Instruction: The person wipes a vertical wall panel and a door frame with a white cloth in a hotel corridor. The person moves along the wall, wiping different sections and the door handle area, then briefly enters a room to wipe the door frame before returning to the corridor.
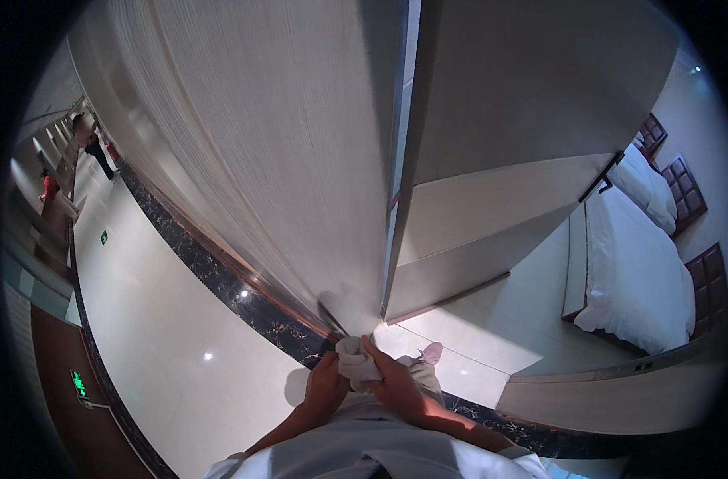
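Close in front of my body I hold a bunched, light grey cloth [357, 362] with both hands. My left hand [328, 386] grips its left side, and my right hand [397, 386] holds the right side with the thumb along its edge. Just beyond the cloth, a thin dark strip [333, 317] stands against the foot of the pale textured wall panel [268, 149]. The door [490, 120] stands open to the right of this panel, with a dark handle [603, 176] near its far edge.
A corridor with a glossy tiled floor [178, 335] runs to the left, edged by dark marbled tile [220, 281]. Two people [94, 143] are far down it. Through the doorway are beds with white covers [633, 269] and padded brown headboards [708, 290].
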The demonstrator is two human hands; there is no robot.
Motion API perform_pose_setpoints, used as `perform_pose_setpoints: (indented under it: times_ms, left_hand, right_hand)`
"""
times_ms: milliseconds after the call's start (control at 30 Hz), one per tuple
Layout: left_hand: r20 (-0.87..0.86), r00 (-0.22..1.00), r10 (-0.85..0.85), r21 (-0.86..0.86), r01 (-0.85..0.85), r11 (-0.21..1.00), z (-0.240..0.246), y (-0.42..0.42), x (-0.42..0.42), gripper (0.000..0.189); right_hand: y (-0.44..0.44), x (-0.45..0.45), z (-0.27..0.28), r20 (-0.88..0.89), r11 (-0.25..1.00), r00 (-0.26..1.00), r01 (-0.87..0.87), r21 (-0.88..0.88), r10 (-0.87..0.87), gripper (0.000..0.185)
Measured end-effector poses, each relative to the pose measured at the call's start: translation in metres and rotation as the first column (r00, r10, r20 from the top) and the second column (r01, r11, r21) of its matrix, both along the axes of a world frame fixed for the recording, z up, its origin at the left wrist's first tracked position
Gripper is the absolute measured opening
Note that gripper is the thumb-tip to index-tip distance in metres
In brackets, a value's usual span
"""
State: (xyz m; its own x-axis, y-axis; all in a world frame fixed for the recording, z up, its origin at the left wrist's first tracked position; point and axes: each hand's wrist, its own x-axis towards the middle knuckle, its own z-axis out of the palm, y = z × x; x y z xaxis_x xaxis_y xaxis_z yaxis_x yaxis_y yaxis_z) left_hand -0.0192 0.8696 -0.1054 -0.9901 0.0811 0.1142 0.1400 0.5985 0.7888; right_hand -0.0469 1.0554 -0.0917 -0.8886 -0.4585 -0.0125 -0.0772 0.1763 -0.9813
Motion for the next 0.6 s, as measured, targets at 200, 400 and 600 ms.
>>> perform_pose_setpoints:
  times_ms: [200, 400, 600]
  left_hand:
    - [-0.042, 0.999, -0.012, -0.053, 0.01, 0.999, 0.022, 0.011, -0.021, 0.022]
    - [0.25, 0.968, -0.025, 0.293, -0.051, 0.955, 0.037, 0.043, -0.053, 0.013]
    - [-0.414, 0.895, 0.164, 0.329, -0.02, 0.944, 0.077, 0.087, -0.118, 0.023]
  right_hand:
    - [0.033, -0.012, 0.019, -0.204, 0.978, 0.977, 0.105, 0.178, -0.068, 0.053]
    - [0.082, -0.059, 0.034, -0.416, 0.924, 0.885, 0.319, 0.211, -0.211, 0.036]
    - [0.115, -0.123, 0.084, -0.452, 0.9, 0.811, 0.434, 0.036, -0.373, 0.028]
